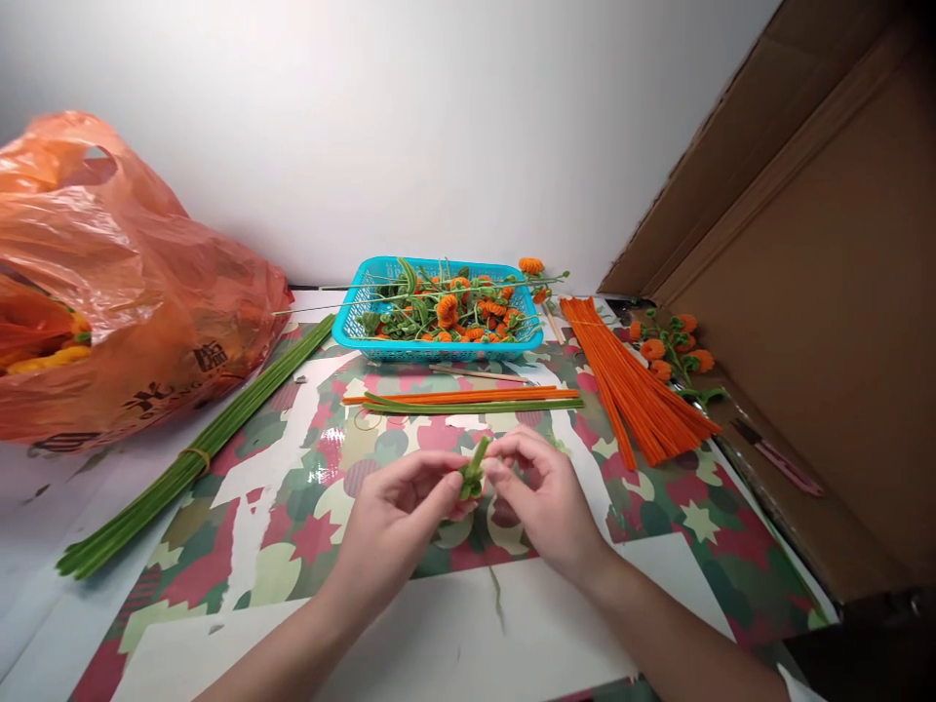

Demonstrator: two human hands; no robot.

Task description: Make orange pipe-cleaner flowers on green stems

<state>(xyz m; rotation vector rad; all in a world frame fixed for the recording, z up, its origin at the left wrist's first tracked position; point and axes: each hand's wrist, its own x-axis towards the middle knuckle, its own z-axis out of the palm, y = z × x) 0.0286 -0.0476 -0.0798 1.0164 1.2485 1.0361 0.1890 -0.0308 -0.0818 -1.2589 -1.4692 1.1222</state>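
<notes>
Apparently mid-batch: left hand (pixel 406 502) and right hand (pixel 545 492) pinching one green piece (pixel 472 479), formed orange flowers (pixel 448 311) in blue basket (pixel 439 346), straight orange stems (pixel 633 385) unworked.

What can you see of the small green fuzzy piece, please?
The small green fuzzy piece looks like chenille: a short strip slants up and right from a bunched base. The left hand pinches it in its fingers, partly hiding it; the right hand is at its right side, contact unclear. It is above the red-and-green patterned sheet.
</notes>
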